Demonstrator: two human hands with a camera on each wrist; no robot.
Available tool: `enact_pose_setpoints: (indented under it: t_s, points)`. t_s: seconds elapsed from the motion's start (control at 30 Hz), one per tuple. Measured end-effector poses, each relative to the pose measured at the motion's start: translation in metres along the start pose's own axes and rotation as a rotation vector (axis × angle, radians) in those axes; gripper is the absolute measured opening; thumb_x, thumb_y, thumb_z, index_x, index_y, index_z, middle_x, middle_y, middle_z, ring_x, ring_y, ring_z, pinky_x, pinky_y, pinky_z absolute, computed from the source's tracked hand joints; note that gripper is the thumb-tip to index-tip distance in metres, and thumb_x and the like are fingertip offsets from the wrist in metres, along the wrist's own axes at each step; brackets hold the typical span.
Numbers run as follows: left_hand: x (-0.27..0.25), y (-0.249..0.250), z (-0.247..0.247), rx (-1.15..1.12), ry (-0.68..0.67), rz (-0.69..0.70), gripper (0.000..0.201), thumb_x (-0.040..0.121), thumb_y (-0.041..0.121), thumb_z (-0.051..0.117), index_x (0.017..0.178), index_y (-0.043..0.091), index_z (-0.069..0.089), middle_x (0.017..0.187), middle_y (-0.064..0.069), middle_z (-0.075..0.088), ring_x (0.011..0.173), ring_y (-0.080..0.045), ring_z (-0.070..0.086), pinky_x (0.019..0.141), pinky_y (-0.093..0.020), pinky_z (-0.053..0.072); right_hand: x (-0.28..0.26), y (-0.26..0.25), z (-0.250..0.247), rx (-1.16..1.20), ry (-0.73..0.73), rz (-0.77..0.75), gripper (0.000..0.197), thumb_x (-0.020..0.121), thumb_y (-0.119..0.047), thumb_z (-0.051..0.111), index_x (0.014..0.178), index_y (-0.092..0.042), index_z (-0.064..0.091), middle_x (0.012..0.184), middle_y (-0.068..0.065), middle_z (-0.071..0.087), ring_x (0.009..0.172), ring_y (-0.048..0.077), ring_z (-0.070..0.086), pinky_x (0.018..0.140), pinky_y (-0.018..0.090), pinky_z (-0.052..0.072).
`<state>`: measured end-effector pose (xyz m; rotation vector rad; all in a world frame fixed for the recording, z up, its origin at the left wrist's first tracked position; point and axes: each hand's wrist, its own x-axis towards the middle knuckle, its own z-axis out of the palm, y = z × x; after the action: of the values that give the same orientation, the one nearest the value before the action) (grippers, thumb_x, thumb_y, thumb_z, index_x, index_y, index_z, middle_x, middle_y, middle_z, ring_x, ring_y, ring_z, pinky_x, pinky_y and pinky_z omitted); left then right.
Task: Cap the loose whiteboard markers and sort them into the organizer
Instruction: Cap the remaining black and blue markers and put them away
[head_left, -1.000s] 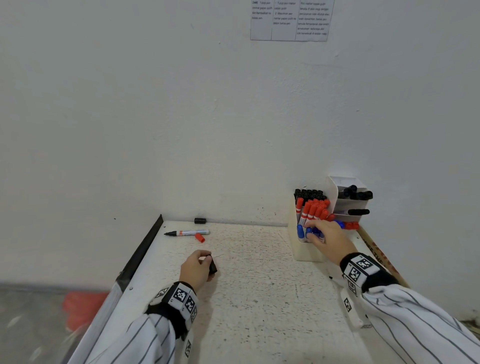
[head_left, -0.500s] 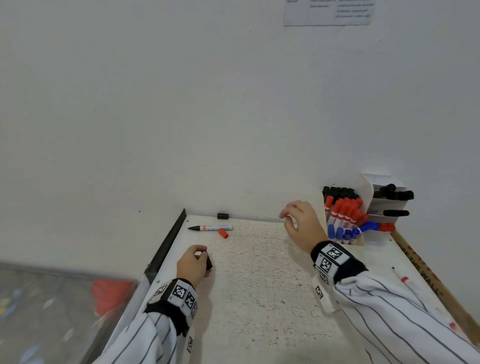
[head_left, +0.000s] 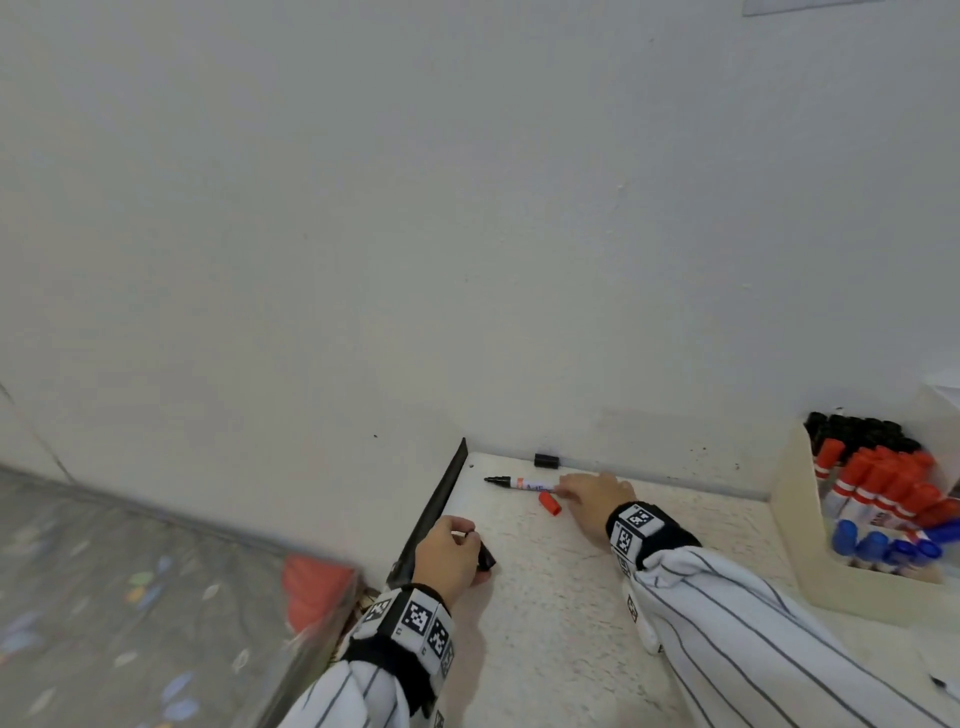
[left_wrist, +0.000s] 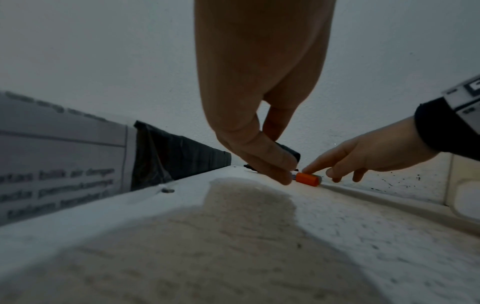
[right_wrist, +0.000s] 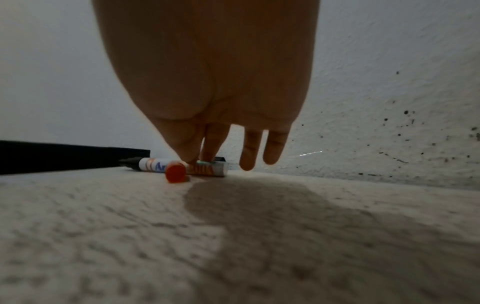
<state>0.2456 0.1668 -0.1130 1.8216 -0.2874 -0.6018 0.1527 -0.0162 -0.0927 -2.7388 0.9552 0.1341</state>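
Observation:
An uncapped marker (head_left: 519, 484) with a black tip and a white barrel lies near the back wall, seen close up as the marker (right_wrist: 153, 164) in the right wrist view. My right hand (head_left: 563, 486) pinches its rear end with thumb and index finger; the other fingers hang straight. A red cap (head_left: 549, 503) lies against the barrel. My left hand (head_left: 470, 538) rests on the table's left side and holds a black cap (head_left: 486, 556) between thumb and fingers. The cream organizer (head_left: 800, 519) at the right holds black, red and blue capped markers.
A loose black cap (head_left: 545, 460) sits against the wall behind the marker. A black strip (head_left: 436, 509) lines the table's left edge, with the floor and a red object (head_left: 317, 582) below. Another pen (head_left: 943, 686) lies at the lower right.
My right hand left the organizer, crossed the table to the left and came down on the uncapped marker. The left hand kept its black cap in place. The head view turned left.

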Motion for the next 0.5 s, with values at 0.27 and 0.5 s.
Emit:
enact_pose_setpoints:
  t_s: [0.27, 0.5]
  points:
    - [-0.005, -0.004, 0.012, 0.036, -0.036, 0.077, 0.012, 0.091, 0.007, 0.055, 0.083, 0.016, 0.056, 0.088, -0.008, 0.056, 0.080, -0.026, 0.060, 0.054, -0.025, 0.056, -0.020, 0.047, -0.013, 0.198, 0.013, 0.239, 0.012, 0.090, -0.020, 0.049, 0.097, -0.013, 0.044, 0.105, 0.009, 0.056, 0.084, 0.022, 0.050, 0.070, 0.027, 0.038]
    - [-0.025, 0.003, 0.033, -0.058, -0.021, 0.088, 0.017, 0.093, 0.008, 0.051, 0.109, 0.013, 0.055, 0.091, -0.006, 0.054, 0.083, -0.025, 0.063, 0.063, -0.026, 0.057, -0.075, 0.065, -0.037, 0.442, 0.184, 0.131, 0.015, 0.096, -0.033, 0.039, 0.093, -0.018, 0.040, 0.069, -0.003, 0.046, 0.060, 0.015, 0.044, 0.055, 0.029, 0.031]
